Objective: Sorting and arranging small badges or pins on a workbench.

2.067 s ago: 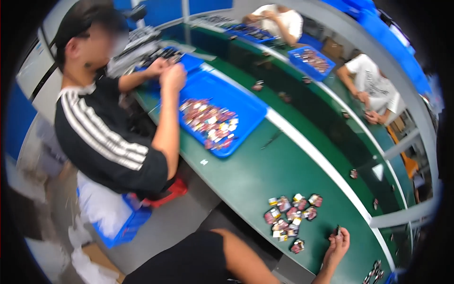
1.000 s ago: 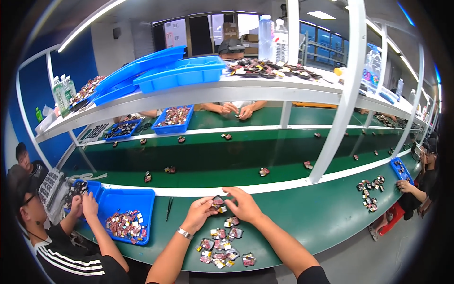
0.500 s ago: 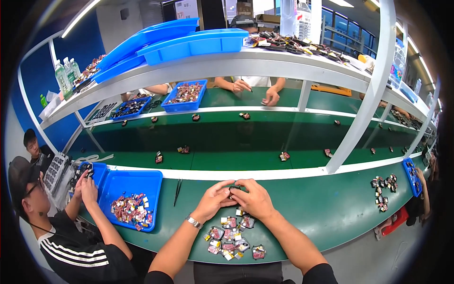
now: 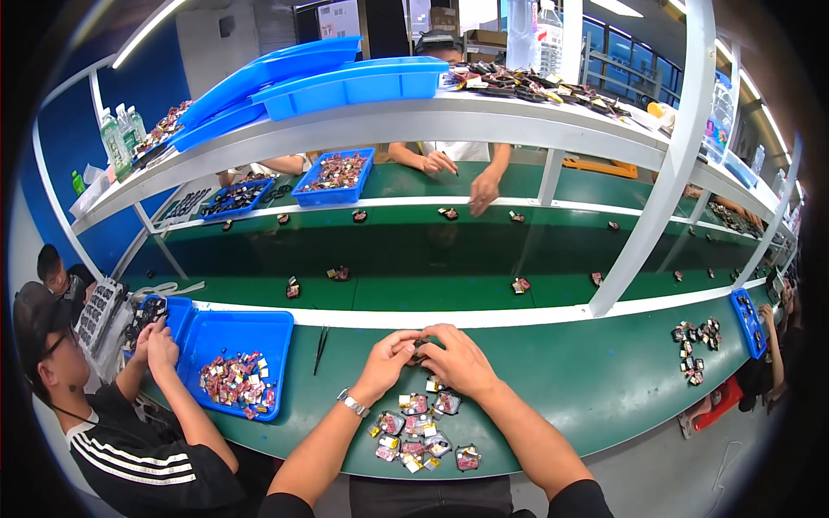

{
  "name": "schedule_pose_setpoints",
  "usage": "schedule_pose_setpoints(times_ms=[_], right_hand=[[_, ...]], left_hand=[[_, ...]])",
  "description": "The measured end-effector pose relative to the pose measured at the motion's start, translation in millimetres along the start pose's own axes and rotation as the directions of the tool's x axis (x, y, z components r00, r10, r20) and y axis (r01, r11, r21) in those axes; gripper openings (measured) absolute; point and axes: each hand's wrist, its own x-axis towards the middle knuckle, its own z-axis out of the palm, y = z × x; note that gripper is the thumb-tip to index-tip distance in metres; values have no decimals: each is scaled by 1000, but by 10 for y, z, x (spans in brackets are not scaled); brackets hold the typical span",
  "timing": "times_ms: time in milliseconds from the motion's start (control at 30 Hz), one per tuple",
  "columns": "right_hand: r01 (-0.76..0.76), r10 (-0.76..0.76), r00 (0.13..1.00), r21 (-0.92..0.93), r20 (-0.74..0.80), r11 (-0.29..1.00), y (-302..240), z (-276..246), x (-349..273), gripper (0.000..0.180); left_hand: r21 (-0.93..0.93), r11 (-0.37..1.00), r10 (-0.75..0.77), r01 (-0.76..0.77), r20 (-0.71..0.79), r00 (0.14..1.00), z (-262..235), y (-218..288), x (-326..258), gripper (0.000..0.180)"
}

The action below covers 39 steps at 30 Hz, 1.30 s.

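Both of my hands meet over the green bench. My left hand (image 4: 386, 363), with a metal-banded watch at its wrist, pinches a small black part (image 4: 420, 351) between thumb and fingers. From the other side my right hand (image 4: 458, 357) closes on the same part, hiding most of it. Just below my hands lies a loose cluster of small electronic assemblies (image 4: 418, 426), with red boards, silver-white and yellow pieces and dark rims. A pair of black tweezers (image 4: 320, 350) lies on the bench left of my left hand.
A blue tray (image 4: 287, 332) of small red-and-white parts stands at left, beside a seated co-worker (image 4: 129, 432). Beyond a white rail (image 4: 484, 319), a green conveyor belt (image 4: 414, 293) carries spaced assemblies. Overhead runs a white shelf (image 4: 484, 121); its post (image 4: 643, 224) rises at right. More assemblies (image 4: 691, 350) lie far right.
My right hand's fingers have shifted slightly around the black part. Across the belt, a co-worker's hand has moved toward the left, and another assembly now shows on the belt beside it.
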Motion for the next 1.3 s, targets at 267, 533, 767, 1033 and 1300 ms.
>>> schedule_pose_setpoints(times_ms=[267,533,767,1033,1300], right_hand=[[-30,24,997,79,74,996,71,-11,-58,21],[-74,73,997,110,16,991,87,47,-47,19],[-107,98,990,93,104,990,115,-22,-84,23],[-226,214,974,271,71,936,107,123,-117,10],[-298,316,949,265,-26,917,94,220,-127,11]], left_hand=[[-148,983,-101,107,45,994,0,76,-40,28],[-251,957,-129,144,73,989,-3,5,-33,36],[-251,960,-120,125,35,992,52,70,-41,31],[-316,941,-95,123,102,990,-23,7,-18,30],[-317,941,-64,119,180,982,-37,16,-37,34]])
